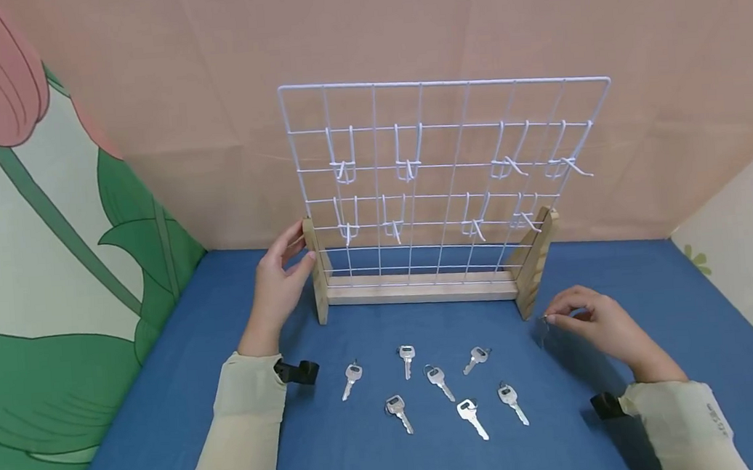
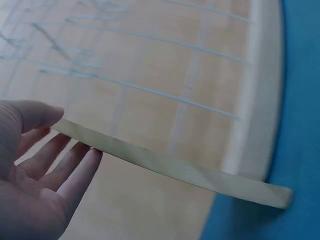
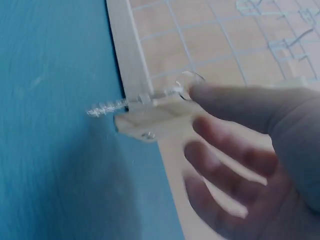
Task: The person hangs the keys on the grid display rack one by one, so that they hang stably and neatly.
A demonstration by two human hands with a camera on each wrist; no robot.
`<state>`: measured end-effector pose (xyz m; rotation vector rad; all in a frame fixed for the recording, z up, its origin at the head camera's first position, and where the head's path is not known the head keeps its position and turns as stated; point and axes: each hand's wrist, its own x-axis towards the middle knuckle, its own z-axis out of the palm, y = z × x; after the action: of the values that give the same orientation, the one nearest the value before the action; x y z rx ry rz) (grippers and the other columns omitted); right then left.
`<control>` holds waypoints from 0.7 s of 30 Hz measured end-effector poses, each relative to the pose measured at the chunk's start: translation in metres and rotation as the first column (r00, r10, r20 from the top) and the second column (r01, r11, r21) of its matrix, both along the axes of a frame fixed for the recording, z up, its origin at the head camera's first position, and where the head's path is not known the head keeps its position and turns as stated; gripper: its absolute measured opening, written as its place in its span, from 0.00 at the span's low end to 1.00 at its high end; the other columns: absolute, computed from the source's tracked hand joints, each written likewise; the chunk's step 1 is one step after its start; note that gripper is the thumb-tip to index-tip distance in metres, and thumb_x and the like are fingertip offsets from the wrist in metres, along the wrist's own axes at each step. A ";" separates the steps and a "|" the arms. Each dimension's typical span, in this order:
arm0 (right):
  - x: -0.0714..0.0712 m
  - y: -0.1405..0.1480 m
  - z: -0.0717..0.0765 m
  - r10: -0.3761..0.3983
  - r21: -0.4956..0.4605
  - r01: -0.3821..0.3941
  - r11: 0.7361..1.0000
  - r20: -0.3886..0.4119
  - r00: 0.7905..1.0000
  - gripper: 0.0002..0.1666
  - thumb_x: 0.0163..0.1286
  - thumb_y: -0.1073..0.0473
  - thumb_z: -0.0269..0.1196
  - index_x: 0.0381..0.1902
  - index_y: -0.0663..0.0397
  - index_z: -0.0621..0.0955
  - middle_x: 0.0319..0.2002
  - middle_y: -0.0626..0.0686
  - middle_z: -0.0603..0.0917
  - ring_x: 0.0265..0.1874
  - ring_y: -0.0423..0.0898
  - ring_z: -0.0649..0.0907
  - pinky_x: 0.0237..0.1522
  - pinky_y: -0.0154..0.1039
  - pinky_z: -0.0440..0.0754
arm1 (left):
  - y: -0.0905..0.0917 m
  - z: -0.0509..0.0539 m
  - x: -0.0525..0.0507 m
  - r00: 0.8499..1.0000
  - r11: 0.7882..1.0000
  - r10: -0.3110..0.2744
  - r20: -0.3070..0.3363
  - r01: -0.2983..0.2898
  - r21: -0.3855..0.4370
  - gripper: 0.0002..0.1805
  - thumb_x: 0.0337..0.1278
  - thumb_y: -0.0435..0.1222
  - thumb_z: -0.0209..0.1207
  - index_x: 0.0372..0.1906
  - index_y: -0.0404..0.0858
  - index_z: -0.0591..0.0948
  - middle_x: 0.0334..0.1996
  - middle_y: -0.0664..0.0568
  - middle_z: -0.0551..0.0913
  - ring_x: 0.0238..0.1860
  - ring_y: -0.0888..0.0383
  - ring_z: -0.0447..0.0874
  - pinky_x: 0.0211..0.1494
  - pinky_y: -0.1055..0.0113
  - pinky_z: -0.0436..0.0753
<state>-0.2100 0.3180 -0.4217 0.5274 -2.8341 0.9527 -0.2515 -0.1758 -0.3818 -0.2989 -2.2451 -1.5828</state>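
A white wire grid rack [image 1: 402, 125] with several hooks stands upright in a wooden base [image 1: 420, 290]. My left hand [image 1: 280, 289] holds the rack's left wooden side post [image 1: 318, 272], thumb at the front edge and fingers at its outer side, as the left wrist view also shows. Off the lower right end of the base, my right hand [image 1: 595, 325] pinches a thin ring [image 3: 189, 82] between thumb and forefinger. From the ring hangs a key [image 3: 107, 107], blurred by motion. The hooks [image 1: 474, 226] on the grid carry nothing that I can see.
Several loose silver keys with rings lie scattered on the blue cloth in front of the rack, among them one key [image 1: 354, 378] at the left and another key [image 1: 511, 402] at the right. A beige wall [image 1: 208, 72] rises behind.
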 end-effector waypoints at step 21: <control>0.013 -0.012 0.022 -0.187 -0.209 0.186 0.960 0.015 0.982 0.13 0.72 0.52 0.67 0.48 0.52 0.88 0.42 0.46 0.87 0.37 0.33 0.82 0.36 0.27 0.80 | -0.022 0.029 -0.028 0.971 0.987 -0.158 0.178 0.162 -0.008 0.29 0.76 0.44 0.55 0.75 0.39 0.68 0.71 0.45 0.70 0.70 0.47 0.71 0.69 0.50 0.76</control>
<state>-0.1969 0.3063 -0.3999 0.2332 -2.6746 1.1898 -0.2790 -0.1974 -0.3531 -0.3666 -2.4277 -1.7287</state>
